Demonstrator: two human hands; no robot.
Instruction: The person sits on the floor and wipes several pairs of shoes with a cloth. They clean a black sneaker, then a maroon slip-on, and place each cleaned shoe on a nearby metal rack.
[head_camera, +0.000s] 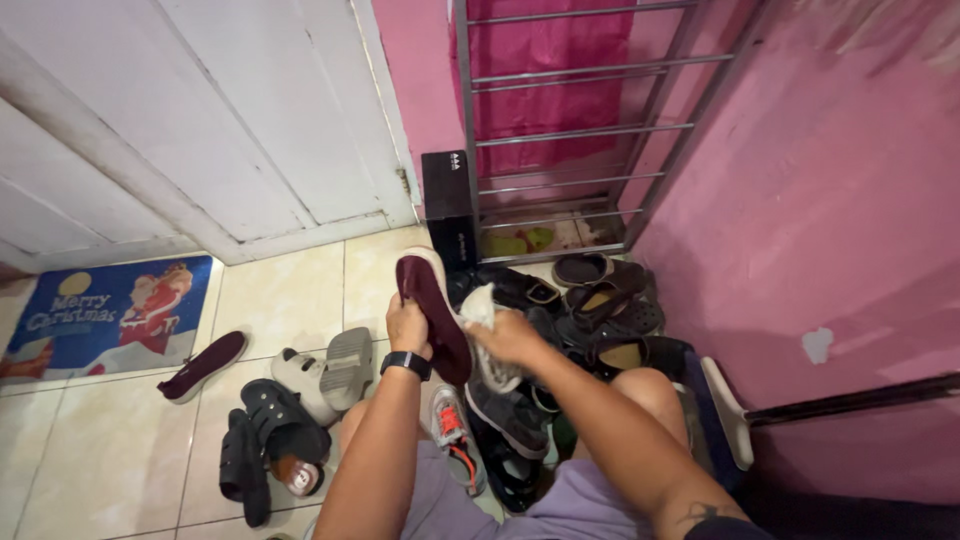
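My left hand (407, 326) grips a maroon slip-on shoe (432, 305) with a pale sole edge, held up in front of me with its toe pointing away. My right hand (508, 338) holds a whitish cloth (484, 312) pressed against the side of that shoe. A black watch sits on my left wrist. Its matching maroon shoe (203, 365) lies on the tiled floor to the left, near a blue doormat (105, 315).
A pile of dark sandals and sneakers (590, 310) fills the floor ahead, below a metal rack (570, 130) by the pink wall. Grey and black slides (300, 395) lie at left. A black box (448, 205) stands by the white door. A long-handled tool (800, 410) lies at right.
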